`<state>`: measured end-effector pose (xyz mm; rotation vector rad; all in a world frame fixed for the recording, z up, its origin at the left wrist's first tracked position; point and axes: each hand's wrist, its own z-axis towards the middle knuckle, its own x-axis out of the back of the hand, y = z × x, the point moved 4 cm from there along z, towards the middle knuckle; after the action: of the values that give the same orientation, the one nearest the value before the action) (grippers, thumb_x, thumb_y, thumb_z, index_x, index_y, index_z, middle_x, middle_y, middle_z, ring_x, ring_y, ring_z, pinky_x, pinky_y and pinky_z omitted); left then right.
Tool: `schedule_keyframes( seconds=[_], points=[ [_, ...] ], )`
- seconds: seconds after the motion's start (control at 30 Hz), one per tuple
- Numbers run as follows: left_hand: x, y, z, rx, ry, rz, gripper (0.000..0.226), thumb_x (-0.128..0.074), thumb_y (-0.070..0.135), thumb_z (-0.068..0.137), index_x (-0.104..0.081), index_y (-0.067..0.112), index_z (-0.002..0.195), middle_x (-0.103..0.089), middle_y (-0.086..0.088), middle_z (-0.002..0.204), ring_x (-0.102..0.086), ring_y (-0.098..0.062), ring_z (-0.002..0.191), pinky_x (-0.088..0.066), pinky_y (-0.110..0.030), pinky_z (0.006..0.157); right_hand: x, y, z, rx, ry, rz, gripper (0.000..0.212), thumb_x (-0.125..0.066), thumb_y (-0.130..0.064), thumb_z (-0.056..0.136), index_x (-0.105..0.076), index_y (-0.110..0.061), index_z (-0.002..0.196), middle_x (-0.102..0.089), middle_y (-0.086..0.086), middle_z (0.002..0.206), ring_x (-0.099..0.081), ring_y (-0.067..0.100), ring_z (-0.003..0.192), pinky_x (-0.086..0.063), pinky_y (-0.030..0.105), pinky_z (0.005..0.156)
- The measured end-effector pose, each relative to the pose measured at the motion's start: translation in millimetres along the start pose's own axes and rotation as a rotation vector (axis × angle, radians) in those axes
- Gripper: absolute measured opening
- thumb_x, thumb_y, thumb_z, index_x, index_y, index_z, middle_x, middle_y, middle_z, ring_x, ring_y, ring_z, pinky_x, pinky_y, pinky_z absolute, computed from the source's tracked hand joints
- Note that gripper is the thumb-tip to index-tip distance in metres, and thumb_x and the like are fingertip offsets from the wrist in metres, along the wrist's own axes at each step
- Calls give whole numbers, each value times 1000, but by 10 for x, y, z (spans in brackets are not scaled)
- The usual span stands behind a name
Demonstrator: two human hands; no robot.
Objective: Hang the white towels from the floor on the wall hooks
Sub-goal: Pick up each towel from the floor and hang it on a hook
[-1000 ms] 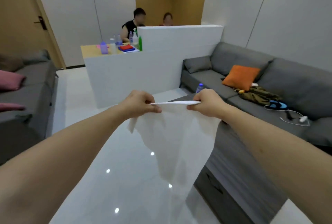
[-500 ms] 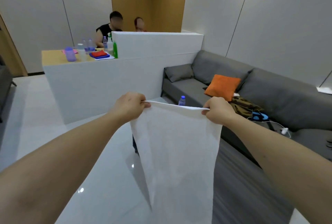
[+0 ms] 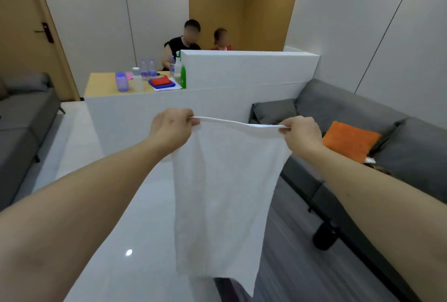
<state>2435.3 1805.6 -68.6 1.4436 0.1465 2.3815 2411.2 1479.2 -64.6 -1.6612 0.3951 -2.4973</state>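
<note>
A white towel (image 3: pixel 222 190) hangs in front of me, held up by its top edge. My left hand (image 3: pixel 170 129) pinches the top left corner and my right hand (image 3: pixel 301 133) pinches the top right corner. The top edge sags a little between them, and the cloth falls straight down over the glossy white floor (image 3: pixel 116 217). No wall hooks are in view.
A white partition counter (image 3: pixel 242 83) with bottles and folded cloths stands ahead, and two people sit behind it. A grey sofa (image 3: pixel 350 112) with an orange cushion (image 3: pixel 350 139) runs along the right wall. Another grey sofa (image 3: pixel 21 120) is at the left, near a wooden door (image 3: pixel 29 30).
My hands have spread apart and raised the towel, which now hangs flat. The view has swung back to the left, and the door and left sofa show again.
</note>
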Motion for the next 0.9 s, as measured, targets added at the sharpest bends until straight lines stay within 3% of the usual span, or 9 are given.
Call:
schedule_keyframes(
  seconds=[0.2,0.37,0.53,0.67,0.77,0.9],
  points=[
    [231,417,124,-21,236,14,33,-51,47,95,-63,22,79,-66,-7,80,-46,-23,69,-29,-31,59,274,303,221,127,198,180,22,-57,-7,89,-76,-17,96,-74,9,91,-65,33,87,-54,41,79],
    [-9,983,-596,28,210,24,32,-54,48,94,-67,20,83,-68,-4,82,-56,-25,75,-32,-30,62,158,997,-191,195,112,260,27,-56,-5,88,-77,-17,101,-75,5,93,-66,26,86,-53,36,77],
    [-611,1797,-1780,154,15,13,20,-58,35,94,-68,18,91,-64,-2,88,-56,-24,82,-36,-31,67,-79,2034,-1065,250,-161,227,23,-54,-4,83,-74,-13,89,-70,11,82,-63,31,80,-51,40,69],
    [-1176,2274,-2666,267,-211,35,10,-59,21,93,-68,19,99,-55,3,88,-51,-18,84,-39,-28,70,-351,2836,-1696,215,-346,156,35,-51,-5,85,-75,-24,99,-72,6,89,-63,27,81,-53,38,72],
    [-1578,2649,-3280,289,-385,50,14,-57,20,95,-70,21,100,-55,5,90,-52,-16,87,-43,-27,74,-603,3471,-2173,170,-474,102,38,-52,-4,86,-74,-25,107,-73,4,101,-64,26,91,-55,38,80],
    [-2018,3070,-4006,327,-536,16,13,-58,24,95,-70,21,98,-55,6,87,-54,-14,85,-42,-24,72,-800,4147,-2816,159,-599,41,33,-54,-5,84,-74,-21,106,-73,7,99,-64,27,87,-55,35,75]
  ],
)
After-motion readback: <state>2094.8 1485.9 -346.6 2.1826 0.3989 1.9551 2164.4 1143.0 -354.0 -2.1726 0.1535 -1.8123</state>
